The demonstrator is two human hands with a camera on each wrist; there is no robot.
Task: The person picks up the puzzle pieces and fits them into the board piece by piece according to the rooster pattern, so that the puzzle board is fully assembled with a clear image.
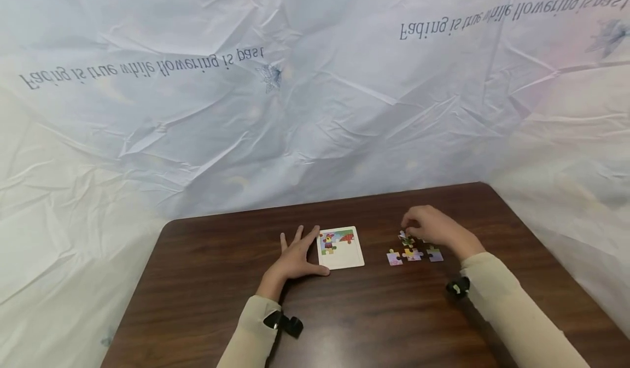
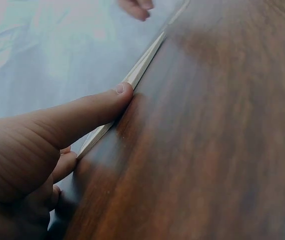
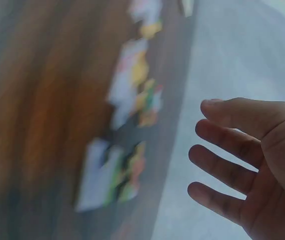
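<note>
1. Left hand [image 1: 295,258] lies flat on the table [image 1: 197,280], lower centre of the head view, fingers straight and spread apart, holding nothing.
2. Its thumb [image 2: 102,107] presses against the left edge of the puzzle board [image 1: 341,247]; the left wrist view shows the thumb tip touching the thin pale board edge [image 2: 142,67].
3. Board lies flat at the centre of the head view, just right of the left hand. A few coloured pieces sit in its upper part; the rest is bare white.
4. Right hand [image 1: 433,227] is right of centre in the head view, over the loose pieces [image 1: 413,254], knuckles up, fingers bent down towards a piece at its fingertips [image 1: 406,239].
5. Cannot tell from the head view if it pinches that piece. In the right wrist view the right-hand fingers [image 3: 227,170] are straight, slightly apart and hold nothing.
6. Loose pieces lie in a small cluster on the table, right of the board and well apart from it, just below and under the right hand. In the right wrist view they show as blurred coloured shapes [image 3: 132,100] left of the fingers.
7. Both arms wear beige sleeves [image 1: 512,308] with a black wrist camera [image 1: 458,287] on each.
8. Creased white sheet [image 1: 295,83] with printed text fills the upper half of the head view behind the table.
</note>
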